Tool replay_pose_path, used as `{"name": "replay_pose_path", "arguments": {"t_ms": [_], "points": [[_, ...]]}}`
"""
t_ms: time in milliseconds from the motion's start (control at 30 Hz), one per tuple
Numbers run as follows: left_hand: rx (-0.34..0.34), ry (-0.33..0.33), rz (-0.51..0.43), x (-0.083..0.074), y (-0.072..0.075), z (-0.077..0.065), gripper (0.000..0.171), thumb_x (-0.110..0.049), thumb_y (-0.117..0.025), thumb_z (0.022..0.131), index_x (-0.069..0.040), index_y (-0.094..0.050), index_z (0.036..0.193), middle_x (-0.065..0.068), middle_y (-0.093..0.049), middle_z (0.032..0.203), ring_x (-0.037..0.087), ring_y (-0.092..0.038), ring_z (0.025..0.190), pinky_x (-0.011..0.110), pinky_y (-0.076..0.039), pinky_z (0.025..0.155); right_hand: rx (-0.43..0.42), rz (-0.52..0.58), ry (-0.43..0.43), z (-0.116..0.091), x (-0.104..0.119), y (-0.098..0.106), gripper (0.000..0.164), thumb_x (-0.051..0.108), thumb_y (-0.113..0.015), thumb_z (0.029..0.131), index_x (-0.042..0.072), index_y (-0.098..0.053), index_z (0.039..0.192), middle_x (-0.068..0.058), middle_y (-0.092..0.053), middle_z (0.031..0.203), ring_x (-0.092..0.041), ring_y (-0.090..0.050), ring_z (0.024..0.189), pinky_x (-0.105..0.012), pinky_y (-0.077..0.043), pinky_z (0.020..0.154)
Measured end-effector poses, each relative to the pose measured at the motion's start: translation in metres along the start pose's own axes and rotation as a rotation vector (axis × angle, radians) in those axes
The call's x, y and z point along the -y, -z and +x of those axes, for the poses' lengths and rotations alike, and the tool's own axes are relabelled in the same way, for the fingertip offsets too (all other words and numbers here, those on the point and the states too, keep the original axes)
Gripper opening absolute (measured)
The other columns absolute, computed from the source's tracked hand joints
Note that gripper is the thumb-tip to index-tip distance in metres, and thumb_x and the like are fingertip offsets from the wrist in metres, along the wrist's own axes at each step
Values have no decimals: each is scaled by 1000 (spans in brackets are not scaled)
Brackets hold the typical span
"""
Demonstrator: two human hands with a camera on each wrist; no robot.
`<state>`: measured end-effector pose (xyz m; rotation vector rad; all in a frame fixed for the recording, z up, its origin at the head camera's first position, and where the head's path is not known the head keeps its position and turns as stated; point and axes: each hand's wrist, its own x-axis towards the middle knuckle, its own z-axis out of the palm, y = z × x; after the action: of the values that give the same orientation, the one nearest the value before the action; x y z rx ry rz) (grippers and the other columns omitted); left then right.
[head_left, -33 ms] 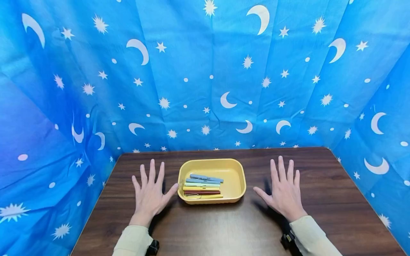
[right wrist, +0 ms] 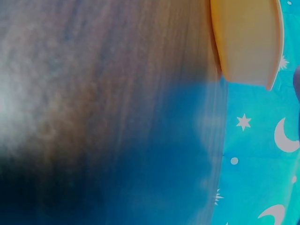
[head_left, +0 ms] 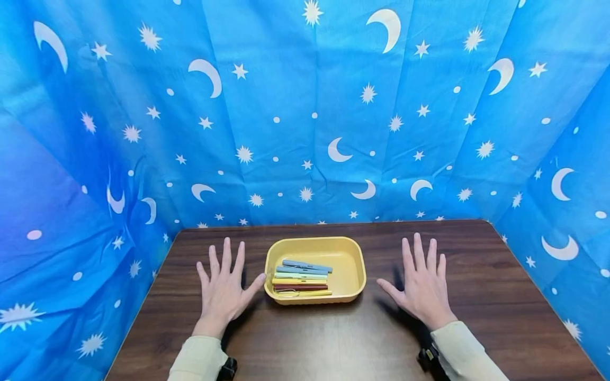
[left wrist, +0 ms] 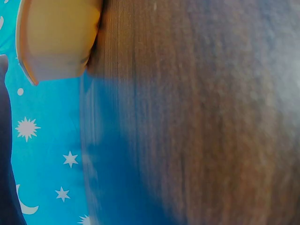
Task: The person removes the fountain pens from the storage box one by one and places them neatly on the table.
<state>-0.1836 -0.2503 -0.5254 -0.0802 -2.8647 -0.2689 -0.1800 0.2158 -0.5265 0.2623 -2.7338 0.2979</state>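
A yellow tray [head_left: 350, 270] with rounded corners sits on the brown wooden table between my two hands. Several pens [head_left: 301, 275] lie side by side in its left half, in blue-grey, pale green, yellow and dark red. My left hand [head_left: 223, 293] is spread palm down left of the tray, its thumb tip at the tray's left rim; whether it touches I cannot tell. On the other side my right hand [head_left: 424, 291] is spread the same way, its thumb pointing at the tray with a small gap. Both hold nothing. Each wrist view catches the tray's outer wall [left wrist: 61, 42].
The wooden table [head_left: 314, 338] extends in front of the tray and to both sides. A blue cloth [head_left: 295, 137] with white moons and stars hangs behind the table and along its left and right sides. Dark bands with devices [head_left: 427, 357] sit at the wrists.
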Motion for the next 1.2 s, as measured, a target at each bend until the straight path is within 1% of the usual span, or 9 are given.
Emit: {"name": "replay_pose_path", "arguments": {"t_ms": [167, 233, 433, 700, 767, 900, 1033, 1133, 1200], "points": [[-3, -4, -14, 1, -2, 0, 104, -77, -51, 93, -22, -9, 171, 13, 5, 177, 42, 19, 159, 78, 7, 118, 44, 14, -12, -2, 0, 1, 117, 81, -60, 86, 7, -22, 168, -23, -11, 174, -56, -4, 157, -78, -12, 119], [-7, -7, -31, 1, -2, 0, 104, -77, -52, 93, -21, -11, 171, 13, 7, 177, 41, 20, 159, 78, 6, 118, 47, 23, -12, -2, 0, 3, 117, 81, -60, 86, 7, -22, 168, -23, -10, 174, -56, -4, 157, -78, -11, 119], [3, -16, -51, 2, -2, 0, 104, -77, -50, 94, -25, -5, 171, 6, 16, 176, 39, 22, 159, 79, 4, 118, 43, 27, -8, -3, 1, 4, 118, 81, -62, 85, 8, -21, 168, -25, -14, 173, -57, -5, 156, -78, -12, 119], [-20, -45, -81, 1, 2, 7, 104, -72, -58, 93, -26, -7, 171, 8, 10, 177, 40, 18, 160, 78, 1, 119, 3, 20, 22, -1, -2, 3, 117, 77, -66, 84, 8, -22, 168, -24, -14, 173, -54, -6, 158, -76, -14, 120], [-4, -48, -109, 1, 3, 8, 104, -69, -60, 94, -28, -4, 171, 7, 12, 177, 40, 18, 160, 77, 2, 119, 15, 28, 31, 0, -2, 4, 115, 76, -65, 85, 9, -22, 168, -24, -15, 173, -53, -7, 158, -76, -15, 120], [38, -51, -190, 1, 2, 7, 102, -65, -61, 96, -28, -3, 171, 5, 13, 177, 41, 18, 160, 76, 2, 120, 70, 50, 28, 3, -1, 6, 111, 76, -62, 88, 10, -22, 168, -24, -16, 173, -53, -8, 158, -76, -14, 120], [87, -40, -274, -1, 2, 5, 99, -66, -57, 98, -28, -4, 171, 5, 12, 177, 41, 16, 160, 75, -2, 121, 116, 82, 19, 8, 1, 11, 109, 75, -61, 90, 10, -22, 168, -24, -16, 173, -52, -10, 158, -75, -14, 120], [122, -30, -365, -3, 2, 4, 93, -66, -53, 100, -30, -3, 171, 5, 10, 177, 40, 15, 161, 74, -4, 122, 130, 113, 22, 11, 3, 15, 106, 74, -61, 91, 9, -25, 167, -24, -20, 172, -52, -16, 157, -75, -18, 120], [146, -27, -443, -4, 2, 5, 89, -62, -52, 103, -31, -3, 171, 4, 9, 177, 40, 14, 161, 74, -5, 122, 132, 138, 28, 14, 5, 17, 103, 72, -62, 92, 8, -28, 166, -25, -23, 171, -52, -20, 156, -75, -21, 119]]}}
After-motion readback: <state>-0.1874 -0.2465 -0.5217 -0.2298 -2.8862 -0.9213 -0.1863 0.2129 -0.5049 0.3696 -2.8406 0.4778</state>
